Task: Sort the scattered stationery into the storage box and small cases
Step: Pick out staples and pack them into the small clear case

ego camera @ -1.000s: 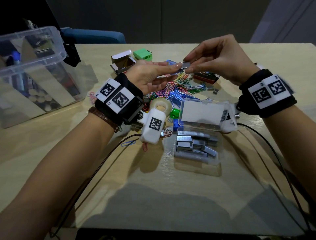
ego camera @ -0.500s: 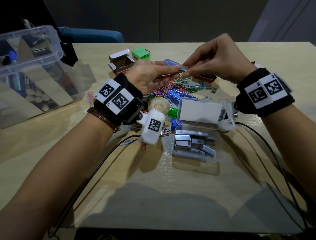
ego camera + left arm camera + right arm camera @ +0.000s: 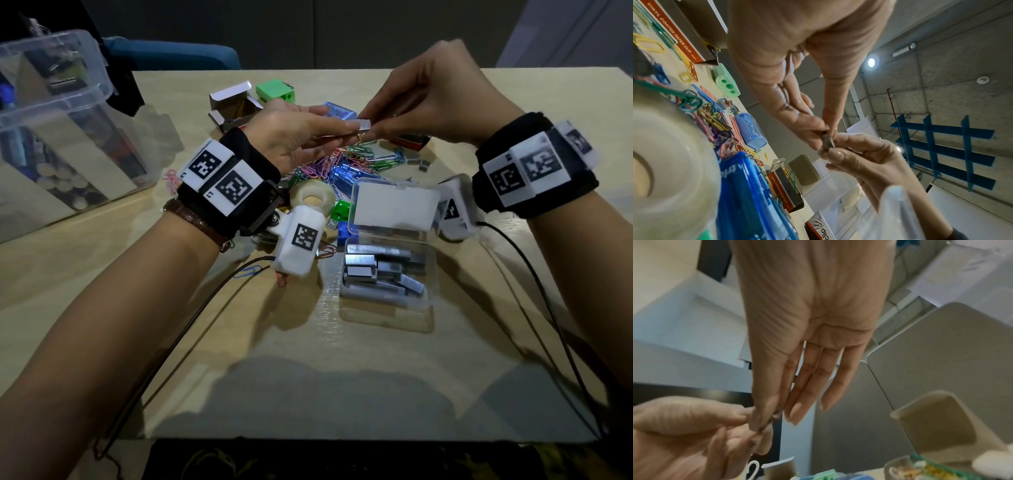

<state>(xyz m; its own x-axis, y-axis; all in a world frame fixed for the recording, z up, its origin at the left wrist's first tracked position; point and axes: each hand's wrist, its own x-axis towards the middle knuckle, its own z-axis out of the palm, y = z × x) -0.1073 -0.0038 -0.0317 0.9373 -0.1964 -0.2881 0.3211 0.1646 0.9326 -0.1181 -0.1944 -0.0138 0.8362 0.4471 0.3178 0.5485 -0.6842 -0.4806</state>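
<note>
You are holding both hands raised above the table (image 3: 239, 342), over the pile of coloured paper clips (image 3: 346, 161). Your left hand (image 3: 294, 137) and right hand (image 3: 435, 99) are meeting at one small grey block of staples (image 3: 363, 124); the fingertips of each are pinching an end of it, with the right hand's other fingers lying straight and close together.

One clear small case (image 3: 387, 277) is sitting open near you, lid up, with a loose heap of staple strips in it, too overlapped to count.

One large clear storage box (image 3: 54, 137) is standing at far left, well apart from the hands.

Around the clip pile you are leaving:
- one roll of clear tape (image 3: 313, 200)
- two green sharpeners, one beside the tape (image 3: 340, 210), one at the far edge (image 3: 275, 90)
- one open cardboard box (image 3: 233, 106)
- one blue sharpener (image 3: 751, 129)
</note>
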